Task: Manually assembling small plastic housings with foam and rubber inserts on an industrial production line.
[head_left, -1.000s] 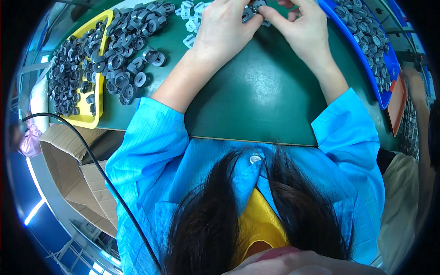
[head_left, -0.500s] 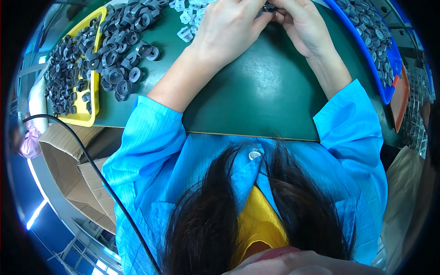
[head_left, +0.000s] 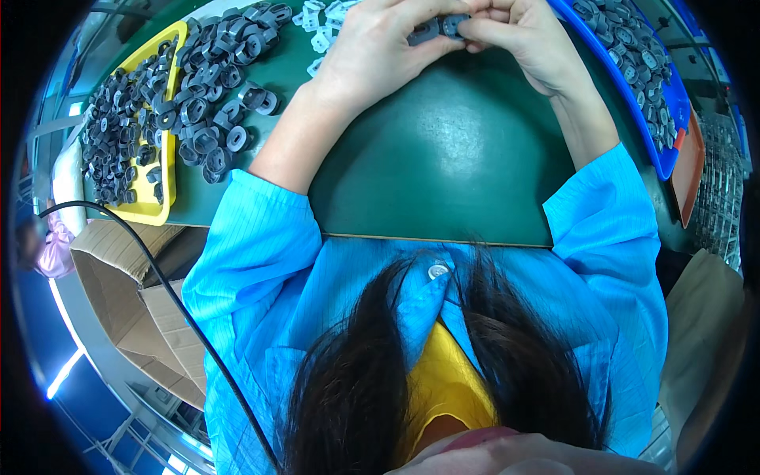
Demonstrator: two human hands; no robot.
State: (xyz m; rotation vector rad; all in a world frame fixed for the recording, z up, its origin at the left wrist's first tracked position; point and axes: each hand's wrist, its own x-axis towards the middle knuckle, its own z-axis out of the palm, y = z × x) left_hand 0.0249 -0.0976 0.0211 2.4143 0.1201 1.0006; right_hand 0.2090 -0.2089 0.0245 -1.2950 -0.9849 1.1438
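At the top centre, over the green table [head_left: 443, 158], my two hands meet around dark grey plastic parts. My left hand [head_left: 376, 51] is closed on a dark grey rounded part [head_left: 425, 32], which shows between thumb and fingers. Against it, my right hand [head_left: 526, 36] pinches a small dark grey piece [head_left: 454, 26] with little holes. The two pieces appear to touch; fingers cover much of both, so I cannot tell whether they are joined. Beside my left hand lie several translucent white plastic parts [head_left: 323, 38].
A heap of dark grey ring-like parts [head_left: 210, 103] lies at the left, next to a yellow tray [head_left: 168, 170] holding more. A blue tray [head_left: 669, 162] of grey parts stands at the right, beside an orange tray [head_left: 687, 186]. A black cable [head_left: 158, 273] crosses before a cardboard box [head_left: 119, 293].
Both hands have shifted slightly, and the dark grey parts between my fingers show more clearly now. Both hands stay together and closed.
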